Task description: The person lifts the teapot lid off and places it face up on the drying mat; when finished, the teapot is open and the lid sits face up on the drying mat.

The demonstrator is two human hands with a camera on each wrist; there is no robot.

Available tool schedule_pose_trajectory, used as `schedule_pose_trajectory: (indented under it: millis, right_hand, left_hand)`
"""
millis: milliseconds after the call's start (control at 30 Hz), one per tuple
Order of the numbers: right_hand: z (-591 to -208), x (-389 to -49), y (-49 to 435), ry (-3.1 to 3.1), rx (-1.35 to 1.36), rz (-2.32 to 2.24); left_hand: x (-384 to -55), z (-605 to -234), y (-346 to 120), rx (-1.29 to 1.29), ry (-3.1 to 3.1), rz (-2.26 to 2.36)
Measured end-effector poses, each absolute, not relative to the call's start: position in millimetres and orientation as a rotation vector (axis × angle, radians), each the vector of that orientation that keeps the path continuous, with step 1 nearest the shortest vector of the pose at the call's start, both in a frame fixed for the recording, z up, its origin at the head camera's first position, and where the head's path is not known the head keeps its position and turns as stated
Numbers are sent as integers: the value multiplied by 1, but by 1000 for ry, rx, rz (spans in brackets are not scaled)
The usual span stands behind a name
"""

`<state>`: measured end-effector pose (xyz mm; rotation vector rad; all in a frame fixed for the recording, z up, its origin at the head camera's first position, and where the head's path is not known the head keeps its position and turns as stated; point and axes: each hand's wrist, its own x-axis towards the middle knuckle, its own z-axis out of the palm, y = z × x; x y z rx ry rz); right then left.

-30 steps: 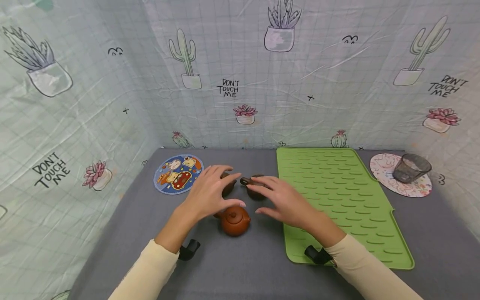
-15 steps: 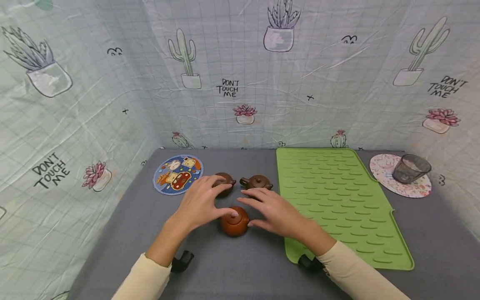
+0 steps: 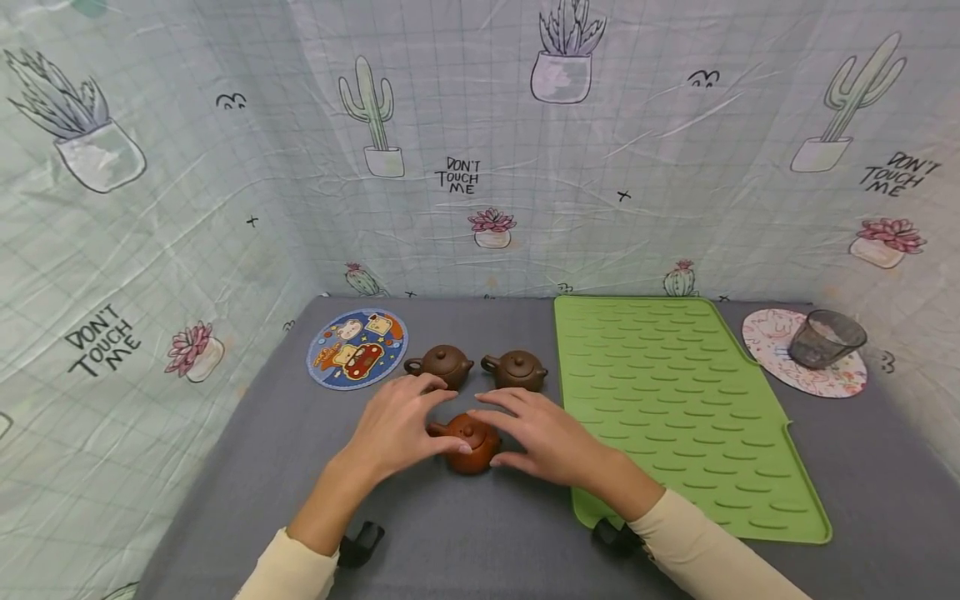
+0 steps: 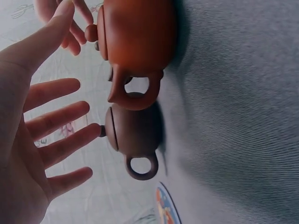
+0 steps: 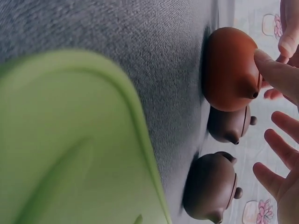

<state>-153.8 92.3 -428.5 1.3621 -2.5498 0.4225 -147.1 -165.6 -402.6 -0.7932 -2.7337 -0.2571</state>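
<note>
A: Where's the red pot (image 5: 229,70) rn?

B: Upright on the cloth (image 3: 450,533), b/w the L hand (image 3: 393,421) & R hand (image 3: 551,437), nearer the person than the left brown pot (image 3: 444,367) & right brown pot (image 3: 517,369).

A: Fingers?

B: Loose on both, spread & slightly bent, nothing gripped. Can't tell if they touch the pot.

A: Main risk?

B: Lid (image 4: 103,37), imo. L thumb (image 3: 450,446) hangs near the knob (image 4: 91,33); a low swipe could tip it off, b/c no finger pins it.

A: Spout (image 5: 250,88)?

B: Pts to the R side. If R hand closes too quick, it could knock it & spin the pot.

A: Brown ones ok?

B: Prob, but L fingertips look near the left one; reaching too far fwd could bump it. Mat (image 3: 675,417) edge isn't far either, so a hard shove R might run the pot into it.
</note>
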Motion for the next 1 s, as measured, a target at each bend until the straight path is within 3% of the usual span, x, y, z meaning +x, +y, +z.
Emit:
schedule_pose_trajectory:
  millis: [1000]
  right_hand:
    - [-439, -144, 80, -2563, 1421, 411]
  left_hand:
    - [-131, -431, -169, -715, -2758, -298]
